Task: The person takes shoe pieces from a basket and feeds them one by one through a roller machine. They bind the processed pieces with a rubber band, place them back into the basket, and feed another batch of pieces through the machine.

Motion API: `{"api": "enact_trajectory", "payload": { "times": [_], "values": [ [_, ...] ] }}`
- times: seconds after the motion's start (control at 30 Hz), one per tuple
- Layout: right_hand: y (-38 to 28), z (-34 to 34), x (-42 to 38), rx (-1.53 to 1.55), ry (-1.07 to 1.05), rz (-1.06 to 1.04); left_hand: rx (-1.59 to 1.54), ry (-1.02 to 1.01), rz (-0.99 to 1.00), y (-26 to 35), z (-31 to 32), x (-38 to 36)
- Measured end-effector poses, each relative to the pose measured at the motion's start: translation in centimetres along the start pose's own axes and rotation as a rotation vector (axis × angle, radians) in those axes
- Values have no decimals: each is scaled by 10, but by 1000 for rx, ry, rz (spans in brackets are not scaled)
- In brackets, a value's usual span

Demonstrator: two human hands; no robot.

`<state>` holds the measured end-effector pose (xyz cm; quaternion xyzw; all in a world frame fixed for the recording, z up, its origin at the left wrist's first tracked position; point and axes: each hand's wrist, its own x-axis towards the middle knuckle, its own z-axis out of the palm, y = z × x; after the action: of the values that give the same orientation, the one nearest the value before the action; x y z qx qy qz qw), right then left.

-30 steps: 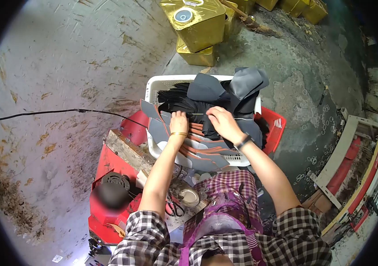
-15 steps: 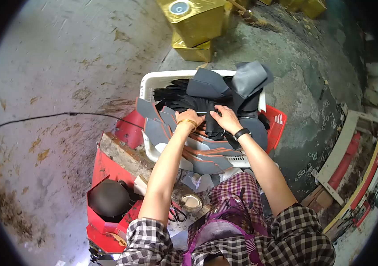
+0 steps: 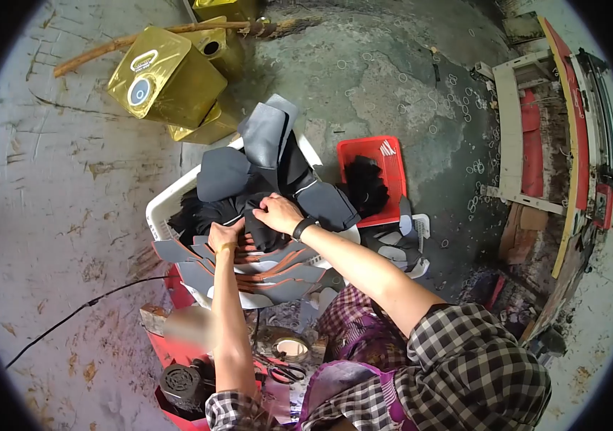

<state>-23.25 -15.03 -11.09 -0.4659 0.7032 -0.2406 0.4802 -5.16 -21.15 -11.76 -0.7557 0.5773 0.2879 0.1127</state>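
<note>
Arms (image 3: 231, 316) extended forward, right hand (image 3: 280, 213) with fingers closed on black cloth (image 3: 267, 236), left hand (image 3: 224, 236) low, grip unclear

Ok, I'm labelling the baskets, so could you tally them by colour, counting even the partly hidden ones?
White: 2, the large basket under the hands and a mostly covered basket to its right
Red: 1, the red basket with black pieces in it
Total: 3 in view
</note>
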Motion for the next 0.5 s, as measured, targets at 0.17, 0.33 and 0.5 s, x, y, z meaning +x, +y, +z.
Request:
{"api": "enact_trajectory", "payload": {
  "times": [0.17, 0.33, 0.5],
  "values": [
    [8, -17, 5, 112, -64, 24, -454, 149, 165, -4, -42, -42],
    [37, -8, 20, -108, -239, -283, -312, 481, 645, -6, -107, -76],
    [-28, -45, -2, -633, -23, -361, -312, 350, 395, 23, -229, -154]
  ]
}}
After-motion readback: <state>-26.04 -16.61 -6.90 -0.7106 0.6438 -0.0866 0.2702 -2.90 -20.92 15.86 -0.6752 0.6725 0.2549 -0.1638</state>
